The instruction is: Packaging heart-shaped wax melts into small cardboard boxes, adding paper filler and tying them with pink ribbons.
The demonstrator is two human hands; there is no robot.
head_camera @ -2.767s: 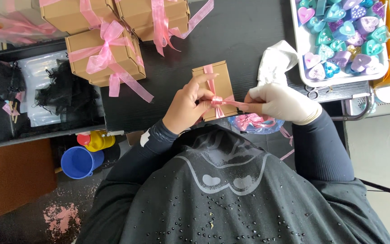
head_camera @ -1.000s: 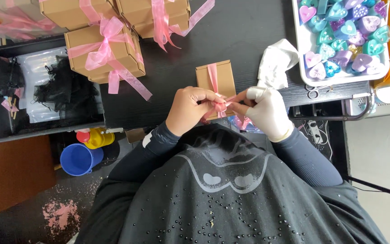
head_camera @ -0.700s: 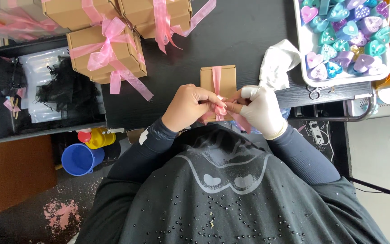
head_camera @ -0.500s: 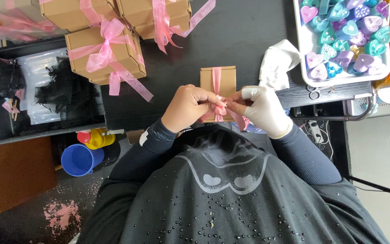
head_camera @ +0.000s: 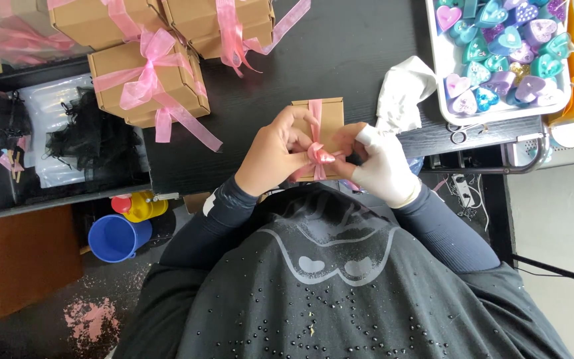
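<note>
Basically, both hands pinch one ribbon knot on one box.
Left hand: bare left hand (head_camera: pixel 270 159) lies over the near left part of the small brown cardboard box (head_camera: pixel 323 119), grip closed on the pink satin ribbon (head_camera: pixel 318 154), likely steadying the box as well.
Right hand: white-gloved right hand (head_camera: pixel 383 166) pinches the same ribbon from the other side, grip closed; the opposed pinch looks meant to keep the loops taut.
Box position: flat on the black tabletop (head_camera: pixel 340 53), near its front edge, just before the person's chest.
Ribbon: runs lengthwise over the lid, bunched into a knot between the fingertips.
Finished stack: brown boxes with pink bows (head_camera: pixel 147 80) at far left, well apart.
Tray: white tray (head_camera: pixel 433 66) of coloured heart-shaped pieces at far right.
Spare: crumpled white glove (head_camera: pixel 403 86) lies beside the tray.
</note>
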